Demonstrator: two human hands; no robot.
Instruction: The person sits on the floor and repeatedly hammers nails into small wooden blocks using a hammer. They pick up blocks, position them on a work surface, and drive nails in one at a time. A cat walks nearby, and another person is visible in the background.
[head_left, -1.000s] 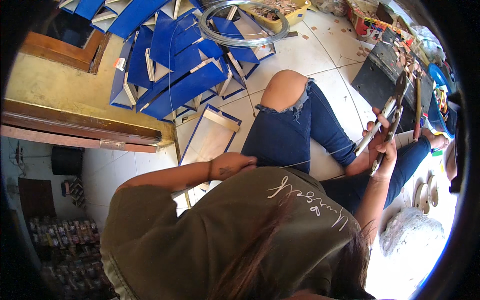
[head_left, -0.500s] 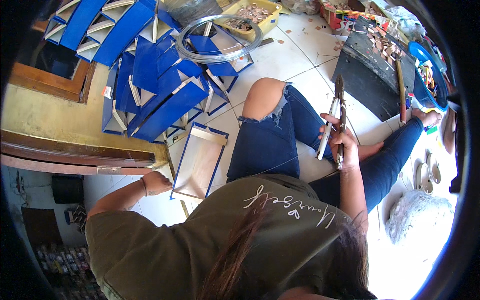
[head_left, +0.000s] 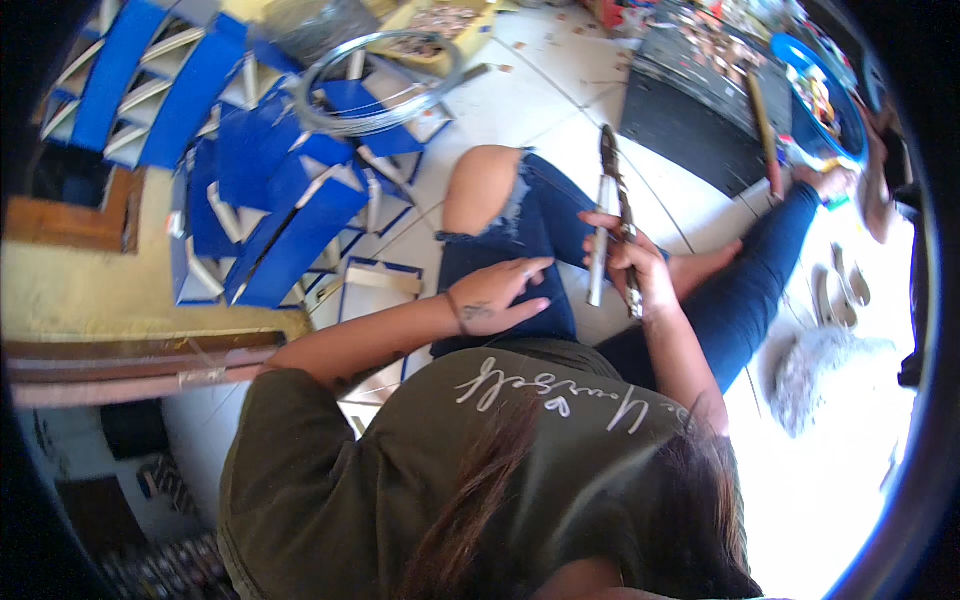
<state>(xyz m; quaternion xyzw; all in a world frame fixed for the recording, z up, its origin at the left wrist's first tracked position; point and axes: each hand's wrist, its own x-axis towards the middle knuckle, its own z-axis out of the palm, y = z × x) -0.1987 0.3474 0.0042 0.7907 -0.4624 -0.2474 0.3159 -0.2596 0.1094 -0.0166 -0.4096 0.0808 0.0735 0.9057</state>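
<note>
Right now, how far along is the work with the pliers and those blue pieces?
Done, it seems: many blue pieces lie stacked. In hand: the right hand holds the pliers upright; the left hand rests empty on the thigh. Left, probably: the wire coil lies untouched on the stack.

blue folded cartons (head_left: 280,200), wire coil (head_left: 375,85), blue basin (head_left: 835,95)

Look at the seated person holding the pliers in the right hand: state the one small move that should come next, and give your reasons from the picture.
Probably bring the left hand across to the pliers. The right hand holds them upright by the handles, tip pointing away, and nothing visible sits in the tip. The left hand rests flat on the thigh, holding nothing, close beside the tool. The coil of wire lies farther off on the blue panels.
</note>
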